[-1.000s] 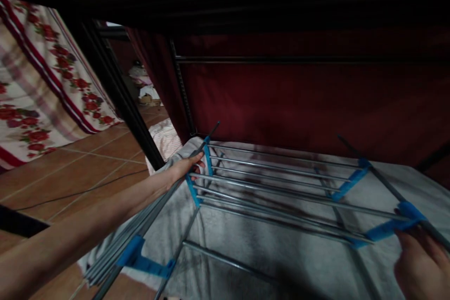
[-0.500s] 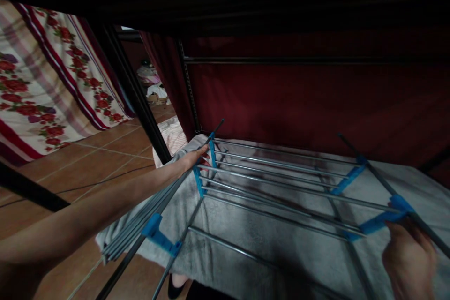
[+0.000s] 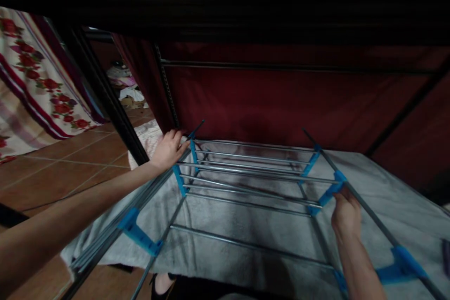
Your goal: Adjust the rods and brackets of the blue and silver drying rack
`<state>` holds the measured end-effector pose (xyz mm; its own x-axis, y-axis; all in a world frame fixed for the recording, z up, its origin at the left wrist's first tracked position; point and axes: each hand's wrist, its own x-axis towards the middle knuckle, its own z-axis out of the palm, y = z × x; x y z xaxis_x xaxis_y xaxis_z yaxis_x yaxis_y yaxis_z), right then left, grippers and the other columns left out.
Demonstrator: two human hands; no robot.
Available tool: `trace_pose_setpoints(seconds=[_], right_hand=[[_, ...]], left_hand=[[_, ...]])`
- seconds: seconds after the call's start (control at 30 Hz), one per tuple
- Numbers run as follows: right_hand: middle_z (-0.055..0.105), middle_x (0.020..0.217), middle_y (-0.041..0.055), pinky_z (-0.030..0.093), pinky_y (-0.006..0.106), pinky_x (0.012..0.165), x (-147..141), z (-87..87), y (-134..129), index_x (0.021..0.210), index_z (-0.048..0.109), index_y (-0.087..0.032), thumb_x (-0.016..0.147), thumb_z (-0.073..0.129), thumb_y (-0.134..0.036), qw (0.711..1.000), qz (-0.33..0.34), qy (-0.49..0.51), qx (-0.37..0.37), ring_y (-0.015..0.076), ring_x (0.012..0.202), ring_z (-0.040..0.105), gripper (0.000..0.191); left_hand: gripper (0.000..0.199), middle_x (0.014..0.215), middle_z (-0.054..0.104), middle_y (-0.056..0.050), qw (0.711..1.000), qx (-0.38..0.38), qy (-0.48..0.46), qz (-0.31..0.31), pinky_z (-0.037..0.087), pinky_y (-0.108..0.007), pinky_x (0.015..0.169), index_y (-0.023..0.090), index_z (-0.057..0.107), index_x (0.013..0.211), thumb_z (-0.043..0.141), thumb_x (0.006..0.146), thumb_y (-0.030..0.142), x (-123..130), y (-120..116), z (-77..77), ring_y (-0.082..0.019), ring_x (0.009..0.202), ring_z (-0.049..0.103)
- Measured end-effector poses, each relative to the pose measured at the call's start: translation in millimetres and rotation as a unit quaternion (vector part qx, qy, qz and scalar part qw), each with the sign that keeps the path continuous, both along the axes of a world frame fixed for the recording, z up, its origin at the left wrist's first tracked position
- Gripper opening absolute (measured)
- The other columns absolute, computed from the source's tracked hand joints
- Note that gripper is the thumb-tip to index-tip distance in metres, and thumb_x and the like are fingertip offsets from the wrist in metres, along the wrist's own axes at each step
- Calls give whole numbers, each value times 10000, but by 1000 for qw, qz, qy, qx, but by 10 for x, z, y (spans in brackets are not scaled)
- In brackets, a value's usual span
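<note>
A rack of thin metal tubes (image 3: 246, 204) joined by blue plastic brackets lies on a grey blanket (image 3: 225, 248). My left hand (image 3: 169, 149) rests over the far left side pole, its fingers stretched toward the far left blue bracket (image 3: 193, 150). Those fingertips touch or nearly touch the pole; the blur hides which. My right hand (image 3: 346, 213) is closed around a blue bracket (image 3: 332, 192) on the right side pole. Nearer me are one more blue bracket (image 3: 140, 233) at left and another (image 3: 401, 266) at right. Loose tubes (image 3: 105, 239) lie bundled along the left side.
A dark metal frame post (image 3: 105, 89) stands at left, and a dark beam spans the top. A maroon curtain (image 3: 263, 103) hangs behind the rack. Tiled floor (image 3: 87, 154), a flowered cloth (image 3: 45, 84) and a heap of clothes (image 3: 128, 86) show at left.
My left hand has shifted from between the left brackets to above the pole, its fingers straighter. My right hand stays at its bracket. The view has turned rightward, and the rack's right side stands nearer the middle.
</note>
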<state>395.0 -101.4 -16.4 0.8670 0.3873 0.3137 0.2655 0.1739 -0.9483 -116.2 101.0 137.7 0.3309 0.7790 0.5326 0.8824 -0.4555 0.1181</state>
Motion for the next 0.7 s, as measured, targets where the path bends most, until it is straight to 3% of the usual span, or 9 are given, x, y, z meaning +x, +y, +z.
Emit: trace_pose_setpoints(seconds=[0.07,0.13,0.2,0.27,0.37,0.53,0.6,0.7], right_hand=[[710,1127,100,362,495,1130,24,-22,-14,1026,697,-181,685,572,-378,1000,11,-7,-12,294,1187,591,413],[709,1156,107,364,483,1126,39,-49,-12,1034,696,-186,673,562,-365,999,25,-21,-26,296,1205,581,425],[686,1244,114,342,476,1142,46,-96,-7,1117,681,-188,676,534,-359,998,45,-23,-36,292,1255,555,496],[647,1332,126,321,476,1159,43,-177,-17,1205,654,-178,679,510,-359,998,51,-14,-39,287,1301,530,575],[606,1389,149,345,497,1149,23,-376,-83,1259,632,-157,675,489,-367,998,42,5,-47,306,1318,527,637],[560,1442,154,387,489,1129,11,-777,-235,1342,588,-146,679,488,-366,995,23,20,-90,329,1323,532,705],[546,1457,154,386,482,1133,20,-907,-253,1381,558,-138,692,490,-359,994,24,0,-108,329,1338,520,726],[573,1429,147,415,467,1111,23,-1039,-218,1391,551,-144,718,489,-354,990,21,-48,-128,312,1326,534,709]], left_hand=[[416,1314,601,-167,978,65,132,-146,404,-444,1059,164,564,1319,377,1008,368,234,-210,99,-300,1241,540],[365,1307,628,-112,911,84,255,-312,406,-367,1049,210,577,1305,363,1010,213,558,-493,86,-230,1234,558],[373,1313,639,-77,831,118,340,-424,408,-323,1033,236,585,1298,383,999,142,939,-802,-58,-193,1230,566],[357,1298,653,-81,792,162,362,-463,410,-338,1034,213,605,1270,405,987,127,1346,-1063,-305,-206,1227,568],[384,1370,620,-97,816,149,332,-449,394,-384,1068,198,567,1332,428,977,152,1943,-1265,-741,-234,1267,545],[447,1400,590,-127,926,-9,185,-330,417,-415,1055,166,505,1392,460,947,157,2661,-1298,-1310,-261,1268,548],[453,1387,597,-116,941,-55,148,-300,431,-408,1043,177,511,1385,441,941,125,2804,-1301,-1459,-251,1244,563],[510,1331,630,-104,938,-86,153,-298,444,-411,1034,187,526,1375,405,904,31,2924,-1291,-1578,-239,1188,594]])
